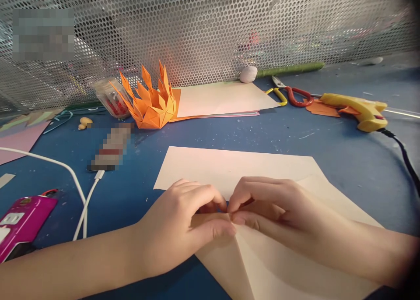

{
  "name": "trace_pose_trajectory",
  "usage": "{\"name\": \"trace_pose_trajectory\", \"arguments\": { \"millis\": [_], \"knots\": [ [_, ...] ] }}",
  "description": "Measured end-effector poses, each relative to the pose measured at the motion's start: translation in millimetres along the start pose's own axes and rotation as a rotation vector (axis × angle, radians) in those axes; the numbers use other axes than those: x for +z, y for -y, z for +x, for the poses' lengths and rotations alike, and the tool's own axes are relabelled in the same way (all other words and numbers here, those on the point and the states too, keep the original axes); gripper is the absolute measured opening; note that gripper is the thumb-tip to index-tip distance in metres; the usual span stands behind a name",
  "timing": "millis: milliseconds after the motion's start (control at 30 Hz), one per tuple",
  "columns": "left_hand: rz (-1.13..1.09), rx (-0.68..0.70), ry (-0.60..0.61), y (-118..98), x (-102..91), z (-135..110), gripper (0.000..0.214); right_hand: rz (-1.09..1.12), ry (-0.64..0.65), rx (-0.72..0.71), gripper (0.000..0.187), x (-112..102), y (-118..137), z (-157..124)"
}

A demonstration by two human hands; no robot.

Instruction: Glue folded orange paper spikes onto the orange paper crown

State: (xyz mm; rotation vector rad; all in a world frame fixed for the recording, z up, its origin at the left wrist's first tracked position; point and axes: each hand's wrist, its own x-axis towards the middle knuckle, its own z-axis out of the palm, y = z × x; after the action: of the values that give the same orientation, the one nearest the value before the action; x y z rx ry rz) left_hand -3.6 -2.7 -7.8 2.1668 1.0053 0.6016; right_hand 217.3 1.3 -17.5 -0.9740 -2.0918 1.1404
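Note:
A large pale sheet of paper (pixel 272 265) lies at the front of the blue table, with a crease running toward me and a part folded over. My left hand (pixel 187 221) pinches its edge between thumb and fingers. Right beside it, my right hand (pixel 278 217) pinches the same edge, the two sets of fingertips nearly touching. The far part of the paper (pixel 236 166) spreads flat beyond my hands. My palms and fingers hide the stretch of paper beneath them.
Behind stand an orange folded-paper piece (pixel 154 109), a jar (pixel 113 98) and stacked paper (pixel 219 99). Scissors (pixel 298 97) and a yellow glue gun (pixel 357 107) lie at the right. White cables (pixel 74 173) and a magenta packet (pixel 26 221) are left. A perforated metal panel (pixel 203 33) closes the back.

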Motion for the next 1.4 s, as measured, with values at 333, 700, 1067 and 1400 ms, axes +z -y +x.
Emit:
{"name": "trace_pose_trajectory", "arguments": {
  "millis": [333,700,1067,1400],
  "knots": [
    [-0.139,-0.193,0.132,-2,2.0,1,0.021,0.059,0.036,0.133,0.021,4,1,2],
    [-0.159,-0.081,0.028,7,11.6,-5,0.025,0.043,0.018,0.142,0.019,5,0,-1],
    [-0.135,-0.061,0.015,4,10.4,-4,0.026,0.037,0.015,0.148,0.019,5,3,3],
    [-0.143,-0.045,-0.002,6,10.1,-6,0.025,0.064,0.028,0.158,0.019,6,3,-1]
  ]
}}
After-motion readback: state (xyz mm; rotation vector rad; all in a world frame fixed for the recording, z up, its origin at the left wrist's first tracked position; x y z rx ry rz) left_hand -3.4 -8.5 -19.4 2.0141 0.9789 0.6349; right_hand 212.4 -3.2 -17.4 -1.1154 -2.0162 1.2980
